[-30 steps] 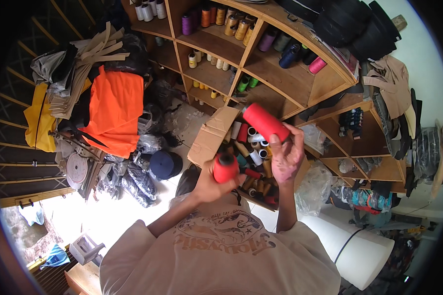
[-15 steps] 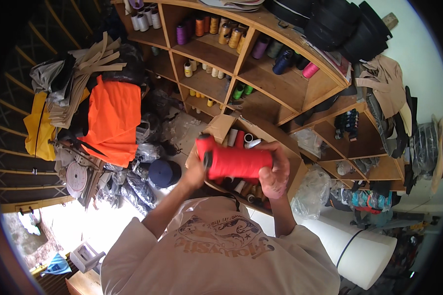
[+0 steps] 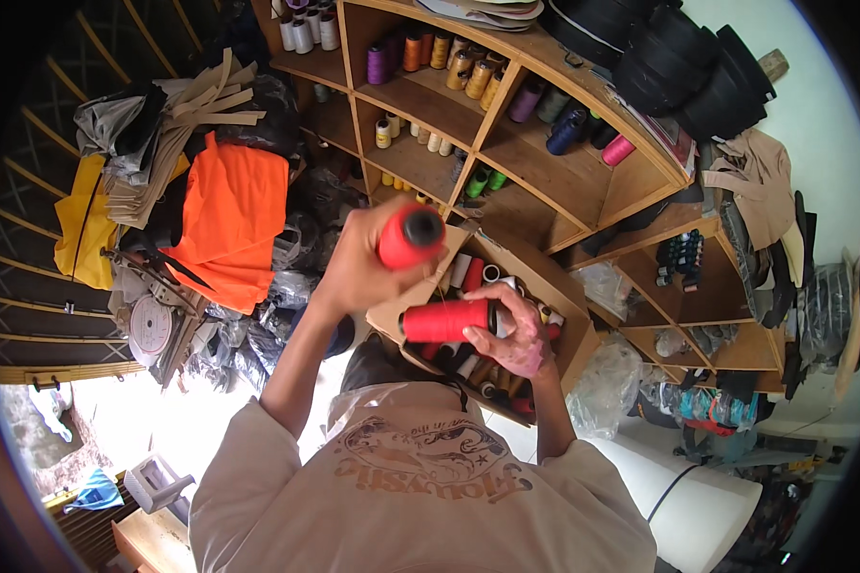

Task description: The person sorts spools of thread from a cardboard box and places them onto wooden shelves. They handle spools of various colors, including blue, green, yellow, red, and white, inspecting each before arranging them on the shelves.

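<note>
Left hand (image 3: 355,256) has parted upper red spool (image 3: 392,244) from lower red spool (image 3: 440,323), beyond carton's (image 3: 524,262) left edge | right hand (image 3: 520,336) holds latter above edge | hands apart, each clamped on one; likely separately manageable

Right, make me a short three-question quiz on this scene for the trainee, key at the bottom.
1. True or false: the left hand holds a red spool and the right hand holds a second red spool.

2. Pick one. What is seen beneath the right hand's spool?
A) a metal bucket
B) an open cardboard box with spools in it
C) a glass jar

3. Fill in the colour: the large cloth at the picture's left, to the right of a yellow piece, is ____.

Key: 1. True. 2. B. 3. Orange.
</note>
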Tool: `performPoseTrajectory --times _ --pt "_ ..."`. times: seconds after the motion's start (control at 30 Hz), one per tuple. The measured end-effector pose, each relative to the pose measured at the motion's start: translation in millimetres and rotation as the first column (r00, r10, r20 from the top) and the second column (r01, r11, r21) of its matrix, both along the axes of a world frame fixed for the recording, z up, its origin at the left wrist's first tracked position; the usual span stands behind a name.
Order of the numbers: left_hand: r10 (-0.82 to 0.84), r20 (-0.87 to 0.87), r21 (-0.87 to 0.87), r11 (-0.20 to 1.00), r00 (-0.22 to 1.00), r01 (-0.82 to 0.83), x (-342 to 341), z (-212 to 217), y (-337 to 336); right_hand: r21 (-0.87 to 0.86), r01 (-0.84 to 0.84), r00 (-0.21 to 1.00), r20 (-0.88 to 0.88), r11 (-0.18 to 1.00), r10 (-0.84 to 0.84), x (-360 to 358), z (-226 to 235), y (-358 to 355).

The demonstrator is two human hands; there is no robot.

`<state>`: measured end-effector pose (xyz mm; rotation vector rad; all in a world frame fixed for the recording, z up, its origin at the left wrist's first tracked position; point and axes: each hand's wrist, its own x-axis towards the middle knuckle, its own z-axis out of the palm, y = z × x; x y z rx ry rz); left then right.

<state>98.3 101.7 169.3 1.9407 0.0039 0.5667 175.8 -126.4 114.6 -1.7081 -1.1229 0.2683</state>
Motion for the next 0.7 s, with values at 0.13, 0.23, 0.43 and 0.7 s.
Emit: performPoseTrajectory --times 0.13,0.23,0.43,0.7 --pt "-0.099 -0.136 -0.527 0.850 0.986 0.012 9.8 -77.0 -5.8 0.060 -0.082 0.972 -0.215 0.995 0.094 -2.9 -0.3 -8.3" --pt "-0.215 -0.101 -0.900 0.436 0.971 0.003 -15.7 -115.1 -50.4 0.274 -0.017 0.953 -0.286 0.962 0.098 -8.6 18.5 0.6" --pt "-0.286 0.172 -0.977 0.072 0.943 0.200 -48.6 -91.7 -82.3 0.393 0.161 0.918 -0.397 0.905 0.010 -20.9 11.2 3.8" --pt "-0.204 0.120 -0.988 0.070 0.971 0.137 -53.1 -84.6 -83.0 0.178 0.239 0.954 -0.226 0.955 -0.196 -18.5 23.6 15.4"
